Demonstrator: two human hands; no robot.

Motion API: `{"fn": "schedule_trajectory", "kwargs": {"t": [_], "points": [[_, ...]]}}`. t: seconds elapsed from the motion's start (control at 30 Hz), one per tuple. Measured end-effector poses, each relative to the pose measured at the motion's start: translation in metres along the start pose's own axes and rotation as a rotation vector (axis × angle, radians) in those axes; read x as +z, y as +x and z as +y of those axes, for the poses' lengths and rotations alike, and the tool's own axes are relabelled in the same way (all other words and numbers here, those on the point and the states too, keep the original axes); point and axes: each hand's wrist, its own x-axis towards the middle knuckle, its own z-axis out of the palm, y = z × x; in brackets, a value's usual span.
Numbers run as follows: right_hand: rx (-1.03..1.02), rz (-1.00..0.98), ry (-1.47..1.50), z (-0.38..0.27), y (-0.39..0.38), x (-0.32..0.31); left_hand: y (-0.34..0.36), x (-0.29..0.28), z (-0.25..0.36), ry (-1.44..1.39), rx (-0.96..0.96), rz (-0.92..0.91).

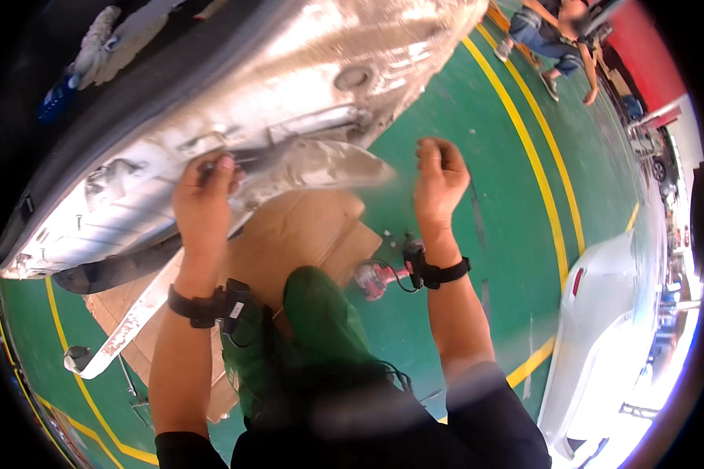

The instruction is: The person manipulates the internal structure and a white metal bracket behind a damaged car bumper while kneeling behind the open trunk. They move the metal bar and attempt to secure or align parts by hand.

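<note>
My left hand is closed at the lower edge of a pale, weathered vehicle body panel, around something small and dark that I cannot make out. A long, flaking whitish metal strip runs diagonally beneath that hand toward the blurred piece along the panel. My right hand is raised just right of that piece, fingers curled; whatever may be inside them is hidden. Below, cardboard lies on the green floor, with a pinkish power tool beside my knee.
A person in jeans crouches at the upper right near red equipment. A white bumper or body part stands at the right. Yellow lines cross the floor. A dark trim edge with a rag is at upper left.
</note>
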Motion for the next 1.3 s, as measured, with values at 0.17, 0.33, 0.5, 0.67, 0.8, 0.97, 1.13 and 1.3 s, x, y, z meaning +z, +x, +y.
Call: {"fn": "schedule_trajectory", "kwargs": {"t": [0.17,0.33,0.5,0.67,0.8,0.97,1.13,1.3], "points": [[0.310,0.006,-0.568,0.126,-0.023,-0.111,0.005,0.003,0.002,-0.091,-0.033,0.019],[0.600,-0.272,-0.918,0.242,-0.108,-0.161,0.000,0.005,0.015,0.006,-0.097,0.021],[0.647,-0.423,-1.054,0.308,-0.152,-0.139,-0.002,0.011,0.019,0.085,-0.107,0.094],[0.890,-0.496,-1.247,0.345,-0.148,-0.109,-0.001,0.008,0.016,0.128,-0.113,0.142],[0.930,-0.425,-1.337,0.373,-0.148,-0.112,-0.003,0.022,0.021,0.158,-0.139,0.186],[0.841,-0.338,-1.278,0.369,-0.141,-0.107,-0.005,0.008,0.019,0.121,-0.198,0.191],[0.668,-0.066,-1.105,0.343,-0.128,-0.109,-0.003,0.014,0.017,-0.008,-0.152,0.150],[0.123,0.031,-0.805,0.260,-0.108,-0.116,-0.003,0.007,0.009,-0.134,-0.126,0.083]]}}
